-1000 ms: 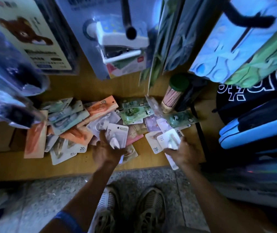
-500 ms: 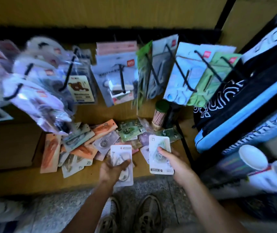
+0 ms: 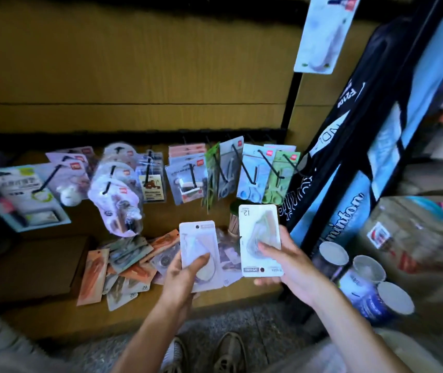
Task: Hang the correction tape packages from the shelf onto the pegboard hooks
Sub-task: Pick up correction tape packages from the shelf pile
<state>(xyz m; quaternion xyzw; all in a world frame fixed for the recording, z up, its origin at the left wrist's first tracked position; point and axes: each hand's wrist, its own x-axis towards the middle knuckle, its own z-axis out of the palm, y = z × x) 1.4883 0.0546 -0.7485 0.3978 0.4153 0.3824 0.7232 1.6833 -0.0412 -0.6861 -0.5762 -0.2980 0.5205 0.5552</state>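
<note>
Nearest, two shoes (image 3: 201, 354) stand on the speckled floor; above them both forearms reach forward; the left hand (image 3: 180, 275) grips a white correction tape package (image 3: 198, 246) from below, thumb curled over its front, and the right hand (image 3: 287, 262) holds a second package (image 3: 259, 238) the same way, its "12" label upside down at the far end; both packages have risen clear of the shelf and sit higher in view than half a second ago, the right one now upright rather than tilted; behind and left of the hands the loose pile of packages (image 3: 126, 265) lies scattered on the wooden shelf (image 3: 40, 313), unchanged; a green-capped tub (image 3: 235, 219) of sticks peeks out between the two held packages; to the right stand white-lidded tubes (image 3: 368, 275) and a black and blue badminton bag (image 3: 349, 211); farther back a row of black pegboard hooks (image 3: 247, 168) carries hanging stationery packs (image 3: 188, 179); the view has tilted up, so more bare wooden panel (image 3: 134, 71) shows above them, and a single hung pack (image 3: 322, 33) appears at the top right
</note>
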